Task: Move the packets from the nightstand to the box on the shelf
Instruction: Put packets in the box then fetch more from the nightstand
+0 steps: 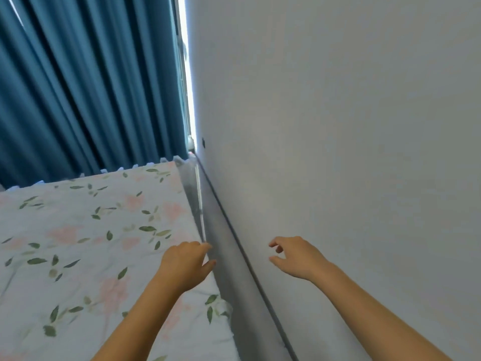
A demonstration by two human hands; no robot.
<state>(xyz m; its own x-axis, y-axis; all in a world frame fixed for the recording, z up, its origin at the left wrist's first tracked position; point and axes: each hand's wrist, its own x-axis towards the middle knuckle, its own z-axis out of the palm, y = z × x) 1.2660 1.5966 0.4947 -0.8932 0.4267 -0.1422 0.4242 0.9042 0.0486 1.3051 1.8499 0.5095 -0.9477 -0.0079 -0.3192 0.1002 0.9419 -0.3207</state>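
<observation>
No packets, nightstand, box or shelf appear in the head view. My left hand [186,261] hovers over the right edge of the bed, fingers loosely curled, holding nothing. My right hand [292,256] is raised in front of the white wall, fingers and thumb loosely curled with a gap between them, also holding nothing. Both forearms reach in from the bottom of the view.
A bed with a white floral sheet [86,243] fills the lower left. A narrow grey gap [223,243] runs between the bed and the white wall [351,126]. Blue curtains [86,82] hang behind the bed, with a bright slit of window at their right edge.
</observation>
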